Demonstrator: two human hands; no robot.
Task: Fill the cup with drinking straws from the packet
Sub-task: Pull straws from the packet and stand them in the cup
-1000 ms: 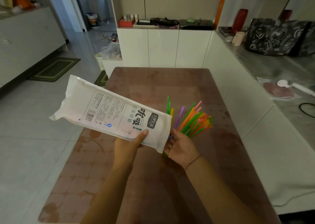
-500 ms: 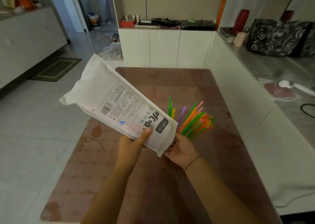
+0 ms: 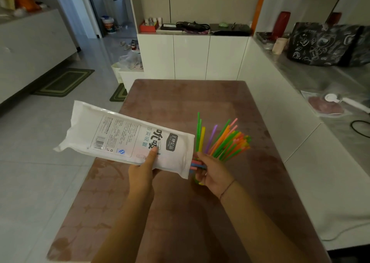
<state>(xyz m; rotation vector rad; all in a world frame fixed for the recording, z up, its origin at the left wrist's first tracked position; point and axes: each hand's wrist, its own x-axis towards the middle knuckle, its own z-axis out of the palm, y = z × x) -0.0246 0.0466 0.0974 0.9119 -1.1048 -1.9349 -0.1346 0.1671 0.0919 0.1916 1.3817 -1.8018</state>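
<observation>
Straws (image 3: 226, 140) already fan out of the cup (image 3: 197, 179) in the head view, leaning far and right over the table (image 3: 180, 106); the cup itself is mostly hidden behind the right hand (image 3: 210, 172). That hand pinches a few more straws at the packet (image 3: 128, 136) mouth, just left of the cup. The left hand (image 3: 143, 170) grips the packet from below, thumb on top, tilted with its open end low. I judge the filling well advanced; the packet looks nearly flat, though what remains inside cannot be seen.
</observation>
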